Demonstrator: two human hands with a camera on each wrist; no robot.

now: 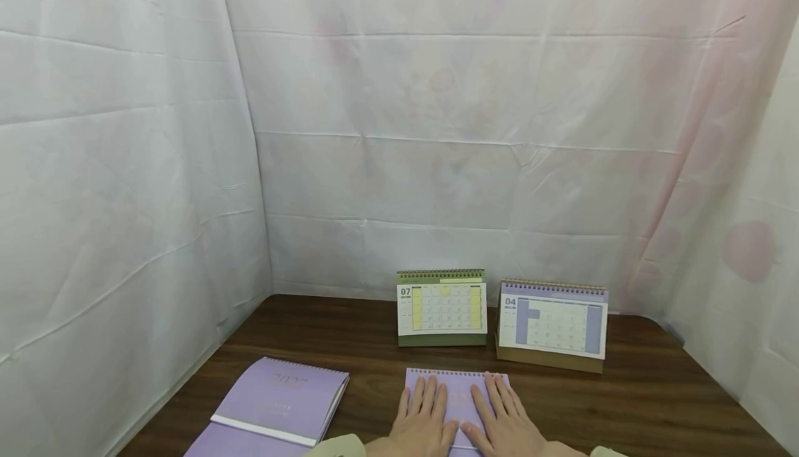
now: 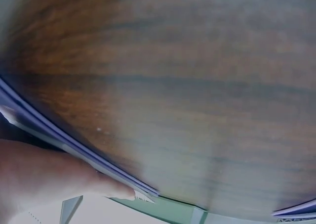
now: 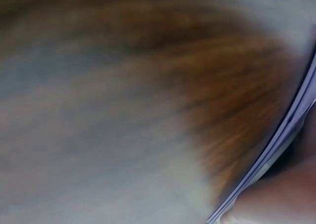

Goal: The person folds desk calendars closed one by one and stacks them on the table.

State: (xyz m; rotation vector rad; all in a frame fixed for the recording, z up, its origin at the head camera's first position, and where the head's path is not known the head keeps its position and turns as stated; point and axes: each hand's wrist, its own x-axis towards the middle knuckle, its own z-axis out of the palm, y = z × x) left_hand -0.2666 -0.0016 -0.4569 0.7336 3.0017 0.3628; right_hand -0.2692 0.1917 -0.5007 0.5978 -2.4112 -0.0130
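Observation:
A purple spiral-bound desk calendar [image 1: 458, 391] lies flat at the front of the table, its rings along the far edge. My left hand [image 1: 419, 421] rests palm down on its left half, fingers straight and slightly spread. On the right half lies my right hand [image 1: 508, 421], also with extended fingers; the two thumbs come close together over the lower part. Both wrist views look sideways along the table: the calendar's layered edge [image 2: 74, 140] slants past the left fingers [image 2: 64, 177], and in the right wrist view the same edge [image 3: 271, 147] passes beside the right fingers [image 3: 281, 199].
A second purple calendar [image 1: 281, 394], marked 2027, lies to the left with a white strip across its lower part. Behind my hands stand a green calendar [image 1: 442, 308] and a purple-and-brown one [image 1: 552, 322]. Pale cloth [image 1: 387, 179] surrounds the dark wooden table [image 1: 324, 325].

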